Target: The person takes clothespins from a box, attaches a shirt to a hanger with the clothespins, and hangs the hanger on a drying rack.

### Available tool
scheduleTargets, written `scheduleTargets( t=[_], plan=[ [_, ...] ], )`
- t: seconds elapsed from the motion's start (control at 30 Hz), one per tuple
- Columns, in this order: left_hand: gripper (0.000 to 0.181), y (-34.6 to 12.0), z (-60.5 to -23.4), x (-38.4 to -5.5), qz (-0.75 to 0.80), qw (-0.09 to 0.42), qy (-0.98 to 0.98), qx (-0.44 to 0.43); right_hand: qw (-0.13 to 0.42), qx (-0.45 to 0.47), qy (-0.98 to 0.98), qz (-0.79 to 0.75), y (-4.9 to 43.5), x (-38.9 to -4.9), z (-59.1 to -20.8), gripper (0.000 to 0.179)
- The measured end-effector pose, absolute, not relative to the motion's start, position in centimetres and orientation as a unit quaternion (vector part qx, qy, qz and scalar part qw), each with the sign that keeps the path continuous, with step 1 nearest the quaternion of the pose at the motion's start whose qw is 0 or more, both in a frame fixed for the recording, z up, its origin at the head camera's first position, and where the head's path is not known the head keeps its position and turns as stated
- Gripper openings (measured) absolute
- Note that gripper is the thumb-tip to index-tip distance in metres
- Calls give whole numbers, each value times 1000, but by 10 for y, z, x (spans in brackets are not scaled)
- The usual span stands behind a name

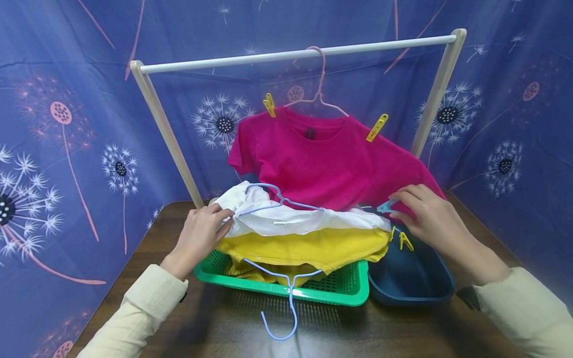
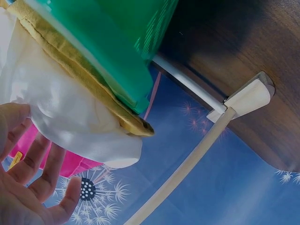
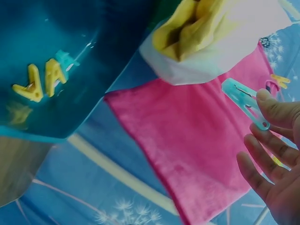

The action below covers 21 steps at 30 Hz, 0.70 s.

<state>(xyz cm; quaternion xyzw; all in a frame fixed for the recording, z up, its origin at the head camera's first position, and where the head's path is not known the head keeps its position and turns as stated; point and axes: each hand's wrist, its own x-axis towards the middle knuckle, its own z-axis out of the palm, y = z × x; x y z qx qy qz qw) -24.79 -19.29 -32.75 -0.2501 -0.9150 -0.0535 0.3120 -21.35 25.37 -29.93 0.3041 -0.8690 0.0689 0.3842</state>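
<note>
My left hand (image 1: 200,236) pinches the left shoulder of a white shirt (image 1: 309,219), thumb over the cloth in the left wrist view, other fingers spread. A light blue hanger (image 1: 283,200) sits in the shirt's neck. In my right hand (image 1: 431,219), a light blue clothespin (image 3: 241,97) is pinched between thumb and index finger, near the shirt's right end. Under the white shirt lies a yellow shirt (image 1: 304,247) with another blue hanger (image 1: 291,293), its hook toward me. Both shirts lie over a green basket (image 1: 361,283).
A pink T-shirt (image 1: 322,159) hangs behind from the white rail (image 1: 233,60) on a pink hanger (image 1: 322,79), with yellow clothespins (image 1: 377,128) at its shoulders. At right stands a dark blue bin (image 1: 407,296) holding several clothespins (image 3: 33,84). Wooden posts (image 1: 165,134) support the rail.
</note>
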Motion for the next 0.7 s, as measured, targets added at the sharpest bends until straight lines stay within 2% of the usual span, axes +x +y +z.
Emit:
scheduleTargets(
  t=[0.7],
  plan=[
    [12,-192,-326,-247,-55,310,-918,-244,394,343,-848,89,212,-212,-287,43]
  ],
)
